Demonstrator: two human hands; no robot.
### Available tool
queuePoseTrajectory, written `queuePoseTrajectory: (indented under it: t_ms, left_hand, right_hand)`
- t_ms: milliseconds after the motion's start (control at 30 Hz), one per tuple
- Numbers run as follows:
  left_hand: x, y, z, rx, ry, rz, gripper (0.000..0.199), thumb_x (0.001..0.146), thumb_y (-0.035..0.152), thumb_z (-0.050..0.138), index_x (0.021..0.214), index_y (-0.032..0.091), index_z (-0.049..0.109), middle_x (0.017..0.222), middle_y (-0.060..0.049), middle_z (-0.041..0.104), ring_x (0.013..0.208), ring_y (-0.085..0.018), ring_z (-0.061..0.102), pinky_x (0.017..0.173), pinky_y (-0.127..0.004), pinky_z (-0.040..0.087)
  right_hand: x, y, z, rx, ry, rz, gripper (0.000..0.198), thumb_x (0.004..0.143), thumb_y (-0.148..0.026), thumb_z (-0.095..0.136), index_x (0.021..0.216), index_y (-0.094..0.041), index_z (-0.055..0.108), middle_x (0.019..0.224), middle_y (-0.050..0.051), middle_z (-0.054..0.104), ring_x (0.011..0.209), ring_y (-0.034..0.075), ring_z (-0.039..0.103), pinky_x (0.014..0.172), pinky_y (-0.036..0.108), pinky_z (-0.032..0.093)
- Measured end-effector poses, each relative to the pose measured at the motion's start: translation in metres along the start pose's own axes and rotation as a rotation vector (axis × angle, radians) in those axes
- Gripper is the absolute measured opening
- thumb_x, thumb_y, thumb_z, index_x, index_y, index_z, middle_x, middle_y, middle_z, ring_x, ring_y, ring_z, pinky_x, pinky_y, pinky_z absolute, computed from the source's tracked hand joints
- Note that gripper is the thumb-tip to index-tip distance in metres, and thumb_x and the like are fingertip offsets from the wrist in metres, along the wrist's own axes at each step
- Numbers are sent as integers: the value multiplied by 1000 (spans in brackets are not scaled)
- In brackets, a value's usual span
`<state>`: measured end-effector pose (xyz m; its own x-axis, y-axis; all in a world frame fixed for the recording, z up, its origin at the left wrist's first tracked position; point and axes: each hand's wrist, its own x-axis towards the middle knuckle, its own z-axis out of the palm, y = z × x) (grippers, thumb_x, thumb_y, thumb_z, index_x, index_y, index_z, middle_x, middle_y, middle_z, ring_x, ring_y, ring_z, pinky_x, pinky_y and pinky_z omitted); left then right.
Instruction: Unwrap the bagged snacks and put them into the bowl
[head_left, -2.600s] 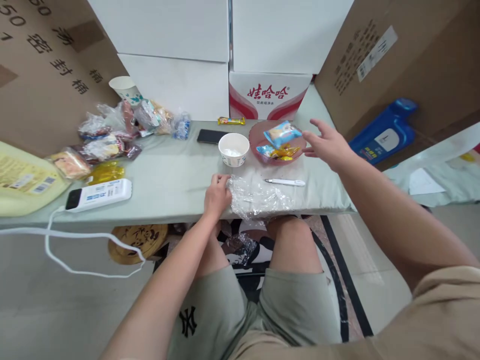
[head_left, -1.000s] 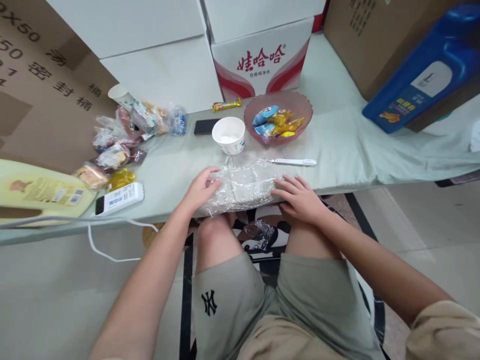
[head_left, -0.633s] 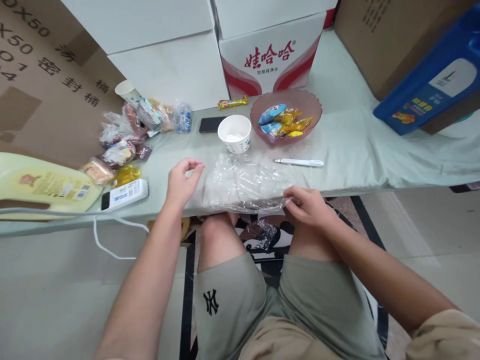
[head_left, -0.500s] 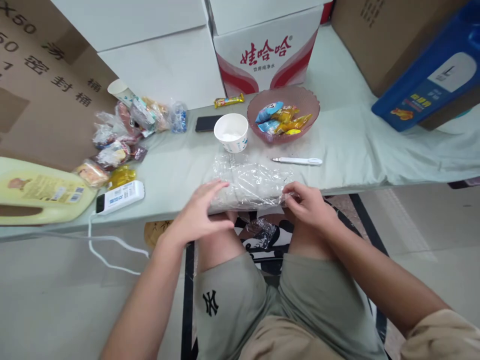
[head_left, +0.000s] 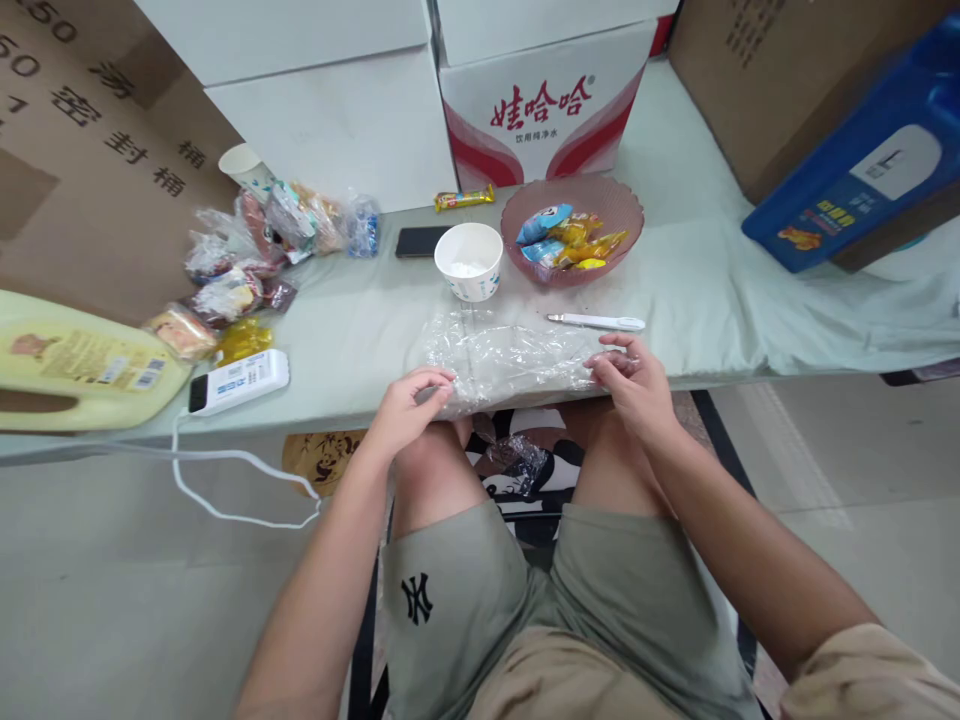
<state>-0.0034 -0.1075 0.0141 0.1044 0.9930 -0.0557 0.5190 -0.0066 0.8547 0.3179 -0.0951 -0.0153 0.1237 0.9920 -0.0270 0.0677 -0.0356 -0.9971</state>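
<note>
A crinkled sheet of clear plastic film (head_left: 510,360) lies along the front edge of the table. At its left end, my left hand (head_left: 411,405) has thumb and fingers closed on the film's edge. My right hand (head_left: 634,378) pinches the right end, lifting it slightly off the cloth. Just behind the film stand a white paper cup (head_left: 470,285) with something white inside and a pink glass bowl (head_left: 630,245) of wrapped snacks. A white pen-like cutter (head_left: 600,322) lies close to my right fingers.
Several wrapped snacks (head_left: 225,300), a white device with a cable (head_left: 247,380) and a yellow jug (head_left: 90,370) are at the left. Behind are a phone (head_left: 421,241), a snack bar (head_left: 465,198) and cartons (head_left: 540,120). A blue jug (head_left: 847,170) leans in at the right.
My left hand has gone from spread fingers to a grip on the film's left edge. My right hand has moved right and slightly up, drawing the film's right end with it.
</note>
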Motion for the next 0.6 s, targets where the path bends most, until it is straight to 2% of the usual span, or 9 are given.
queuePoseTrajectory:
  t_ms: [133,233,300,433,600]
  left_hand:
    - [7,0,7,-294,288,-56,34,89,56,58,87,23,55,88,-4,74,80,-17,71,78,-32,59]
    - [16,4,5,-394,383,-102,33,90,56,58,92,25,47,73,2,67,56,-12,63,54,-22,51]
    - [21,6,2,-361,436,-148,29,92,52,56,94,26,45,63,6,61,47,-11,57,46,-20,43]
    - [29,2,-3,-154,486,-204,17,96,41,52,96,25,47,49,10,48,38,-11,45,43,-21,33]
    - [35,-2,-8,94,486,-222,12,96,36,50,96,25,54,49,8,49,47,-14,51,54,-25,37]
  right_hand:
    - [-3,9,-3,-1,-103,-22,43,80,-46,74,116,-26,62,105,6,77,91,21,74,87,41,60]
    - [-8,11,-2,-80,-146,-34,27,82,-48,73,91,-22,70,112,10,77,109,26,72,97,45,56]
    - [-11,8,1,-122,-121,-54,28,87,-49,67,80,-22,69,108,10,77,110,27,71,97,46,55]
    - [-14,-3,10,-108,-78,-114,28,93,-48,58,86,-24,69,95,6,77,98,23,72,96,45,55]
    - [-14,-10,20,-168,-50,-139,32,95,-49,54,86,-24,72,100,8,76,104,23,70,95,41,56]
